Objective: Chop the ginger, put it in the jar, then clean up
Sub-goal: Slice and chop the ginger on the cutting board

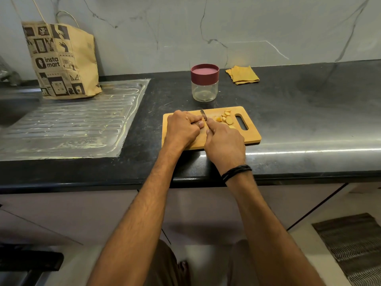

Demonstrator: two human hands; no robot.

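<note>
The right hand point(225, 141) gripped a knife point(203, 114), blade down on the cutting board point(250, 136). The left hand point(182, 127) curled its fingers over a ginger piece point(205, 120), mostly hidden. Cut ginger slices point(226, 119) lay beside the blade, and the lidded jar point(204, 82) stood on the surface behind the board.

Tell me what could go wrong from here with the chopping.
1. The left hand holds the ginger right against the knife gripped by the right hand; a slip could nick its fingers.
2. Loose ginger slices lie beside the cutting board handle hole; sweeping may scatter them.
3. The jar still wears its lid, so tipping pieces in now would spill them.
</note>
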